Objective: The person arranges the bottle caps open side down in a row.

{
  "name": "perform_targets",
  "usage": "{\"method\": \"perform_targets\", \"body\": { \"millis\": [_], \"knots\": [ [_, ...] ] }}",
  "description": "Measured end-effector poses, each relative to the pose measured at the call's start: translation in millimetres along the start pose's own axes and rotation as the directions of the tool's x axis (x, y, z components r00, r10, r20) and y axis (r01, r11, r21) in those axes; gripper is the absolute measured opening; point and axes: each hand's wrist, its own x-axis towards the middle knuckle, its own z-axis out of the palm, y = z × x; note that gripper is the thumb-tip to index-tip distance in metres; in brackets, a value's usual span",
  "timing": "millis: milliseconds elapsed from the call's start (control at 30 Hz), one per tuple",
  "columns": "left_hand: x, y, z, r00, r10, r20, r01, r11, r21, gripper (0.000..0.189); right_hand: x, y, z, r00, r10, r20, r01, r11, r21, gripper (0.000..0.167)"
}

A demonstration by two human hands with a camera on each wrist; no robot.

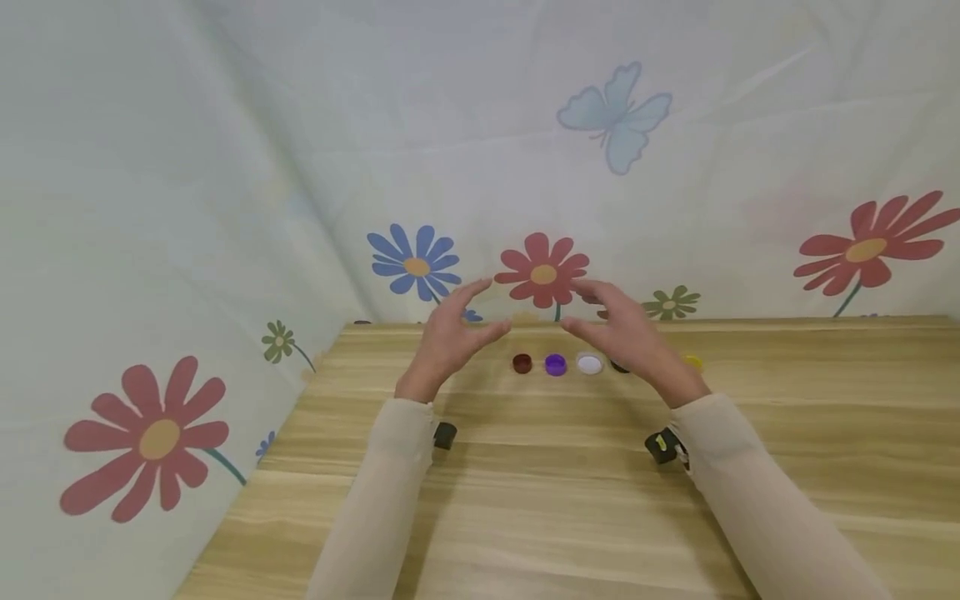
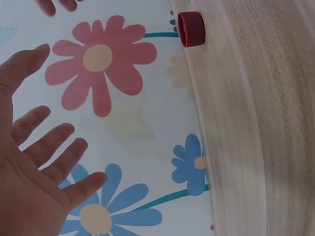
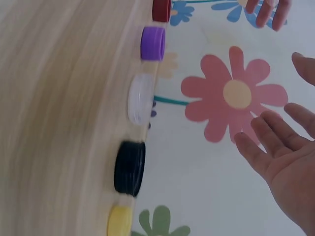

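Both hands hover above the far part of the table, palms facing each other and holding nothing. My left hand has its fingers spread, up and to the left of a dark red cap. Over the right part of the row is my right hand, fingers apart, partly covering a black cap. Between the hands in the head view lie a purple cap and a white cap. A yellow cap shows beyond the right wrist. Neither hand touches any cap.
The caps stand in a row on a wood-grain table near its back edge. Behind it hangs a pale cloth printed with flowers and a butterfly; it also runs along the left side. Dark wrist devices sit under both sleeves.
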Motion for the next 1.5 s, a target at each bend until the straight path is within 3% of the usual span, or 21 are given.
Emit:
{"method": "perform_targets", "body": {
  "millis": [533, 1000, 1500],
  "knots": [
    [2.4, -7.5, 10.2, 0.996, -0.074, 0.058, 0.075, 0.997, -0.019, 0.076, 13.9, 0.9, 21.1, 1.000, -0.020, 0.017, 0.018, 0.997, 0.073, 0.050],
    [-3.5, -19.5, 19.5, 0.996, -0.063, 0.066, 0.072, 0.987, -0.145, 0.066, 25.4, 0.1, 36.7, 0.998, -0.026, 0.055, 0.022, 0.997, 0.069, 0.048],
    [-3.7, -37.6, 29.0, 0.987, -0.073, 0.140, 0.106, 0.964, -0.244, 0.062, 31.3, 9.1, 59.8, 0.982, 0.091, 0.163, -0.096, 0.995, 0.023, 0.049]
  ]
}}
